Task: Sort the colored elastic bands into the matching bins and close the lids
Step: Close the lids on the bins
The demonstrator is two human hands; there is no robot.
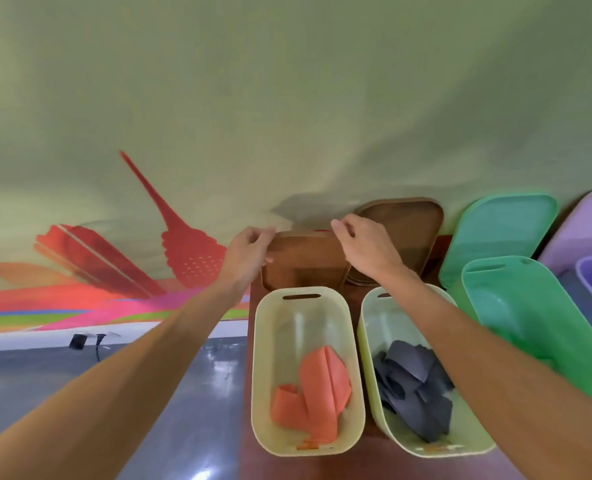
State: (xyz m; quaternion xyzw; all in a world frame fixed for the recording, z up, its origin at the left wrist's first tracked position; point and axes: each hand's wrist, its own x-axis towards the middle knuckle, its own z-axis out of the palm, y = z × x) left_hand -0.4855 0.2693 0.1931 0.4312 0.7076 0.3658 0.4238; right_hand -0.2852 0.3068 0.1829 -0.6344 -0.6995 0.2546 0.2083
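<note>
- Brown lid [305,265] stands on edge just below the fingers [265,233], behind the pale bin [263,341] of orange bands [318,386].
- Both the left hand [249,251] and the right hand [363,247] pinch its top corners.
- It is probably stiff, light and smooth, so gripping both opposite edges should keep it level.

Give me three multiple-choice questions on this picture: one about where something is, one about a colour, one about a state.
1. Where is the brown lid that the left hand and right hand grip? A behind the orange-band bin; B on top of it; C inside it.
2. What lies in the next bin is: A green; B dark grey; C purple.
3. The orange-band bin is: A lidded; B tipped over; C open.
Answers: A, the lid stands upright beyond that bin's far end; B, dark grey bands lie there; C, its orange bands show from above.
</note>
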